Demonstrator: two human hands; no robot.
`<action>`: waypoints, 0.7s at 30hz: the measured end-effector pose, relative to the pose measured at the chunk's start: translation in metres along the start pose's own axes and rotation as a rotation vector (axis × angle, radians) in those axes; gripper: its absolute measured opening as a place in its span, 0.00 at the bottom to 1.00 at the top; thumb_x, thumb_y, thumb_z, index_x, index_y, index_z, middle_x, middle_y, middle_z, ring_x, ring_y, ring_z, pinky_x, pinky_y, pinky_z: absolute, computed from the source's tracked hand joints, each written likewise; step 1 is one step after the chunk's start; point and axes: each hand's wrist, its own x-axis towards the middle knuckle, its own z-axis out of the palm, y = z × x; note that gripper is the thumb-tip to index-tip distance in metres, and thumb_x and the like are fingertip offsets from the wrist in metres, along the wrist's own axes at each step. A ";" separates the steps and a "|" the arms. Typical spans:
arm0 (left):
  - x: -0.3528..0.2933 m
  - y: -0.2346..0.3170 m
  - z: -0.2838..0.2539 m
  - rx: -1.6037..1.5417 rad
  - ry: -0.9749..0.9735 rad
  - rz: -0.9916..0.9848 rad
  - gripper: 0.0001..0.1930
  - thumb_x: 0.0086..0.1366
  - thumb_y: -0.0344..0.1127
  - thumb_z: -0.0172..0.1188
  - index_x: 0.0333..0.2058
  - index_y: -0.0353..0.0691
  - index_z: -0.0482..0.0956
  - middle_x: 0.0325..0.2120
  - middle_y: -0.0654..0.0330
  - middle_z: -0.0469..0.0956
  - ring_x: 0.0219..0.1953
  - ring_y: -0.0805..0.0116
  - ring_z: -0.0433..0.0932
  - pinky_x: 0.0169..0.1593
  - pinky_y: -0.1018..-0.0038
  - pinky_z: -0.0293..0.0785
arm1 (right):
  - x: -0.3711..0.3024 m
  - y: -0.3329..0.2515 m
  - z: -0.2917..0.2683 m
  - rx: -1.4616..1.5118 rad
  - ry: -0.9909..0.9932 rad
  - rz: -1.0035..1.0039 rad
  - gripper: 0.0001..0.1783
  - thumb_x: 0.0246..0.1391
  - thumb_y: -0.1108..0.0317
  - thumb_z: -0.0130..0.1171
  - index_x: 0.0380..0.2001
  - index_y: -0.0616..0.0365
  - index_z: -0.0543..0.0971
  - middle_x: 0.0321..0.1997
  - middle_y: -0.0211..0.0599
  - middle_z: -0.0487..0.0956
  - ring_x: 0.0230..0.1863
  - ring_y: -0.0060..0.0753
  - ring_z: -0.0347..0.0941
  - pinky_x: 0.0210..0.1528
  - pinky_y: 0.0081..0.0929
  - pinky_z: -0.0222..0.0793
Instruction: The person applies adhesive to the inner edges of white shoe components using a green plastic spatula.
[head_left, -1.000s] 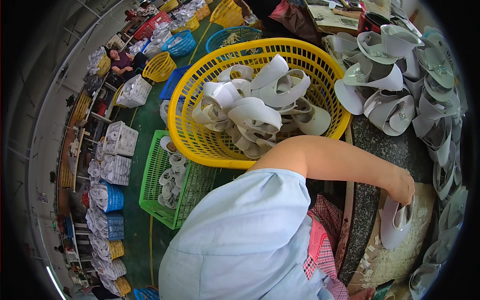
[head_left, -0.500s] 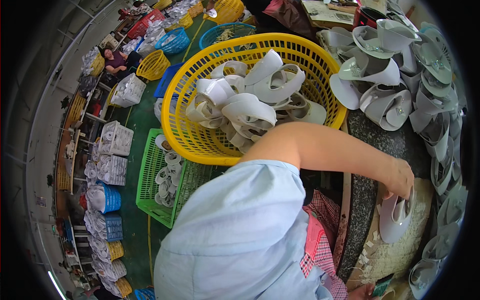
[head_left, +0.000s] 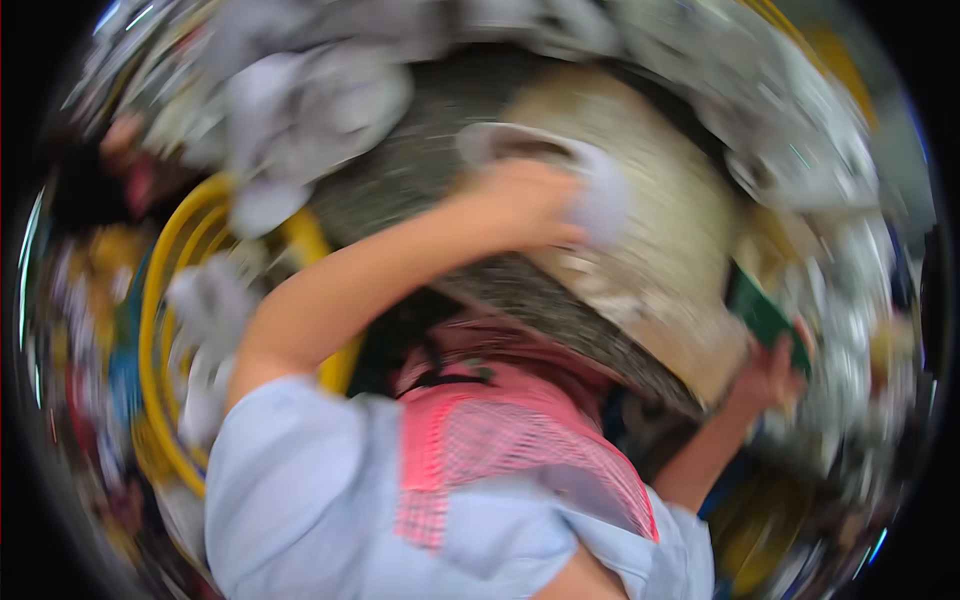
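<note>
The picture is smeared by motion. My left hand (head_left: 525, 205) is closed on a white curved visor-shaped piece (head_left: 600, 195), held over a pale, worn board (head_left: 670, 225). A loop of the piece rises past the fingers, and part of it is hidden behind them. At the board's other end, on the right, my right hand (head_left: 770, 380) is closed around a flat green tool (head_left: 762, 312). The tool's kind is too blurred to make out. Small pale scraps (head_left: 610, 290) lie on the board near my left hand.
White pieces (head_left: 340, 110) are heaped along the far side of the dark speckled bench (head_left: 420, 140), and more (head_left: 800, 170) at the right. A yellow basket (head_left: 150, 330) with white pieces stands at the left. My pink checked apron (head_left: 510, 435) is near the bench's edge.
The view has swung round to the right, bringing the bench into the middle and the yellow basket to the left. My right hand and the green tool now show more fully. My left hand still holds the white piece.
</note>
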 end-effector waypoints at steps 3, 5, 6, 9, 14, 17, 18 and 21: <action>0.015 -0.001 -0.003 -0.111 -0.060 -0.072 0.25 0.43 0.43 0.64 0.37 0.39 0.64 0.29 0.51 0.75 0.34 0.53 0.74 0.37 0.64 0.68 | 0.026 -0.017 -0.012 -0.333 0.012 -0.042 0.12 0.46 0.75 0.54 0.37 0.60 0.73 0.37 0.33 0.73 0.33 0.23 0.70 0.25 0.15 0.69; 0.019 -0.003 -0.001 -0.081 -0.079 0.013 0.21 0.42 0.39 0.64 0.35 0.38 0.68 0.29 0.52 0.75 0.34 0.53 0.74 0.36 0.65 0.68 | 0.038 -0.024 -0.017 -0.346 -0.029 -0.090 0.09 0.47 0.76 0.54 0.34 0.62 0.74 0.31 0.27 0.73 0.30 0.12 0.66 0.26 0.08 0.59; 0.018 -0.003 0.002 -0.041 -0.095 0.020 0.20 0.42 0.38 0.64 0.34 0.38 0.70 0.28 0.52 0.75 0.33 0.53 0.74 0.36 0.65 0.68 | 0.042 -0.024 -0.018 -0.407 -0.030 -0.091 0.08 0.47 0.77 0.54 0.33 0.62 0.75 0.30 0.26 0.73 0.30 0.11 0.65 0.27 0.08 0.58; 0.019 0.003 -0.007 -0.061 0.006 0.111 0.17 0.43 0.34 0.63 0.34 0.38 0.72 0.28 0.52 0.75 0.32 0.53 0.74 0.35 0.66 0.68 | 0.050 -0.013 -0.017 -0.514 -0.023 -0.099 0.08 0.46 0.77 0.54 0.33 0.62 0.75 0.27 0.26 0.73 0.27 0.11 0.66 0.26 0.09 0.58; 0.020 0.040 -0.018 -0.027 0.364 0.156 0.18 0.47 0.27 0.58 0.40 0.36 0.70 0.30 0.50 0.74 0.30 0.53 0.73 0.33 0.69 0.69 | 0.065 0.006 -0.009 -0.876 -0.204 0.001 0.07 0.45 0.78 0.54 0.31 0.61 0.75 0.27 0.29 0.75 0.25 0.15 0.68 0.25 0.11 0.60; 0.026 0.040 0.018 -0.137 0.195 0.273 0.17 0.48 0.29 0.57 0.38 0.32 0.69 0.30 0.50 0.72 0.33 0.54 0.73 0.38 0.65 0.69 | 0.059 -0.016 -0.017 -0.517 -0.085 -0.318 0.10 0.42 0.83 0.52 0.31 0.63 0.75 0.28 0.33 0.75 0.25 0.19 0.68 0.26 0.14 0.62; 0.026 0.041 0.016 -0.134 0.191 0.260 0.17 0.48 0.29 0.57 0.38 0.32 0.69 0.30 0.50 0.72 0.33 0.54 0.73 0.38 0.65 0.69 | 0.056 -0.013 -0.024 -0.508 -0.093 -0.310 0.10 0.42 0.83 0.52 0.31 0.63 0.75 0.28 0.33 0.75 0.25 0.19 0.68 0.26 0.14 0.62; 0.036 0.040 0.004 -0.140 -0.152 0.294 0.19 0.46 0.30 0.59 0.39 0.35 0.69 0.39 0.50 0.69 0.41 0.54 0.69 0.44 0.66 0.65 | 0.045 -0.007 -0.058 -0.404 -0.290 -0.268 0.10 0.44 0.82 0.51 0.32 0.62 0.76 0.29 0.31 0.75 0.25 0.17 0.66 0.26 0.12 0.61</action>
